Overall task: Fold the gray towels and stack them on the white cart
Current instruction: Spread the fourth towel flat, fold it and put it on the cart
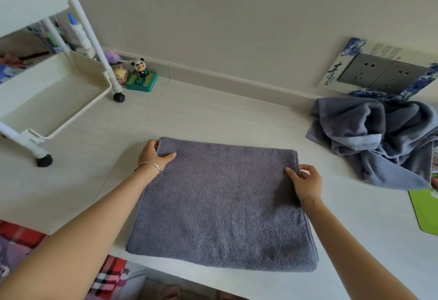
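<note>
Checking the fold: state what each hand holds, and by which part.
Both grip the folded towel: left hand at its far-left corner, right hand on its right edge.

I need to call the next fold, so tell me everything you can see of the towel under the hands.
The folded towel is gray-purple terry, soft and nubby, a broad rectangle of several layers whose stacked edges show along its right side. It lies flat on the white table, its near edge by the table's front edge. The left hand grips its far left corner, thumb on top; the right hand pinches its right edge near the far corner.
</note>
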`<state>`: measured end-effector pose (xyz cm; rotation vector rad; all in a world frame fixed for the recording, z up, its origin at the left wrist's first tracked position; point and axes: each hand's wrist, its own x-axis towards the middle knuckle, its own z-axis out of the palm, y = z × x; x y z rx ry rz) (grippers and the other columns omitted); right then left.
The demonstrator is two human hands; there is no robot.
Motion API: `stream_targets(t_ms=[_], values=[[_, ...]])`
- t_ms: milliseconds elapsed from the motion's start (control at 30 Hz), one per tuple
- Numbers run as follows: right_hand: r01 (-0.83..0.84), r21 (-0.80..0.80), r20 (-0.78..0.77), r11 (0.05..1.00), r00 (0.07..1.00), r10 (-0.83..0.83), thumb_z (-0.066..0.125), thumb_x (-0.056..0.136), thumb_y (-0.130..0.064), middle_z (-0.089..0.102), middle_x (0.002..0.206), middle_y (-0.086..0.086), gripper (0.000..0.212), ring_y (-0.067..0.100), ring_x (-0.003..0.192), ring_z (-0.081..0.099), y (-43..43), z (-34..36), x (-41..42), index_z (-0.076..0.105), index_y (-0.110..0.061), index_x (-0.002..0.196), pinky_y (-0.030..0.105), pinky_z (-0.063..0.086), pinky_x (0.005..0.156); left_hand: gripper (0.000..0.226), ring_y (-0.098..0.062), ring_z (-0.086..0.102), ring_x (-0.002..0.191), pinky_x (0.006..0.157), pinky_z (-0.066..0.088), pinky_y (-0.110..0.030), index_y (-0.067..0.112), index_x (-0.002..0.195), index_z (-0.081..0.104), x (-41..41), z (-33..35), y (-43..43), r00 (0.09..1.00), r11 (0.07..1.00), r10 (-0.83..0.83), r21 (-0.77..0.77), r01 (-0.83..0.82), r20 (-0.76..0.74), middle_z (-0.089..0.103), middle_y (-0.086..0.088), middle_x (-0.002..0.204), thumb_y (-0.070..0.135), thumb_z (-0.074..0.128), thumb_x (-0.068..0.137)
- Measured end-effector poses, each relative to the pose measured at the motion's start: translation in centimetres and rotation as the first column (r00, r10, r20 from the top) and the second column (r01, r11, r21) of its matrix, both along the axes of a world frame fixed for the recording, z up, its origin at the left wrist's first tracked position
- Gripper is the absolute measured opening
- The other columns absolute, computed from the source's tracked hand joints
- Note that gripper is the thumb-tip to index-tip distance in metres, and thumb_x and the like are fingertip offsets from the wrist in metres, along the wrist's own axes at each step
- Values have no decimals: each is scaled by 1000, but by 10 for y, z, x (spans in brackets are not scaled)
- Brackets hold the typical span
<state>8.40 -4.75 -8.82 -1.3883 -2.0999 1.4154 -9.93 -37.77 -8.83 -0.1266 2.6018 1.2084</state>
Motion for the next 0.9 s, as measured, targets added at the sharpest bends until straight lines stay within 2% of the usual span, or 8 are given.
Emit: stream_targets(t_ms=[133, 200, 267, 333, 467, 600, 800, 900], values=[[87, 76, -33, 993, 996, -85, 71, 82, -20, 64, 113, 17, 35, 23, 89, 57, -7, 5, 10, 53, -8, 109, 27, 41, 79, 55, -31, 57, 105, 81, 43, -32, 3, 118, 46, -5, 4, 19, 998, 999, -31, 38, 33, -47, 58, -14, 118, 22, 76, 76], [79, 273, -51, 959, 996, -68, 65, 86, -15, 58, 124, 14, 36, 27, 106, 56, -19, 6, 14, 51, -6, 118, 30, 41, 87, 59, -34, 53, 109, 85, 42, -36, 3, 124, 42, 5, 5, 26, 982, 995, -53, -90, 37, -179, 55, -15, 122, 25, 72, 79], [-53, 514, 6, 856, 998, 59, 61, 88, -14, 44, 141, 13, 42, 31, 130, 40, -39, 3, 15, 49, -6, 127, 36, 30, 106, 62, -38, 45, 120, 99, 35, -45, 3, 134, 40, 24, 3, 30, 912, 954, -190, -290, 83, -364, 49, -18, 132, 33, 61, 84], [-277, 610, 129, 743, 959, 252, 54, 93, -20, 32, 151, 9, 43, 29, 141, 24, -71, -4, 11, 47, -11, 134, 38, 12, 116, 63, -39, 37, 131, 107, 26, -53, 10, 138, 42, 48, -2, 31, 795, 887, -411, -397, 236, -446, 44, -16, 141, 43, 42, 85], [-573, 595, 295, 564, 808, 510, 30, 96, -37, 34, 151, 5, 49, 28, 142, 25, -146, -14, 9, 47, -19, 138, 37, 2, 115, 54, -35, 36, 134, 105, 21, -63, 27, 136, 46, 96, -18, 29, 643, 680, -692, -594, 430, -327, 44, -3, 144, 48, 31, 88], [-667, 558, 417, 493, 739, 529, 30, 96, -43, 34, 151, 0, 51, 23, 140, 30, -164, -25, 15, 37, -26, 143, 39, 10, 114, 58, -32, 33, 137, 103, 18, -66, 34, 141, 36, 106, -31, 23, 674, 603, -712, -665, 440, -199, 38, 2, 148, 56, 28, 88], [-585, 549, 517, 597, 799, 308, 17, 91, -59, 19, 157, -5, 63, 17, 146, 12, -106, -25, 63, 21, -33, 149, 36, 2, 117, 68, -34, 19, 142, 109, 8, -64, 32, 145, 27, 100, -26, 18, 734, 631, -661, -643, 434, -154, 25, 1, 154, 62, 15, 86], [-524, 536, 512, 662, 825, 239, 11, 87, -62, 17, 157, -4, 73, 16, 146, 10, -84, -22, 78, 20, -27, 150, 35, 3, 117, 83, -34, -1, 144, 110, 0, -62, 33, 148, 9, 101, -20, 14, 795, 653, -598, -634, 413, -98, 5, 3, 158, 68, -4, 74]])
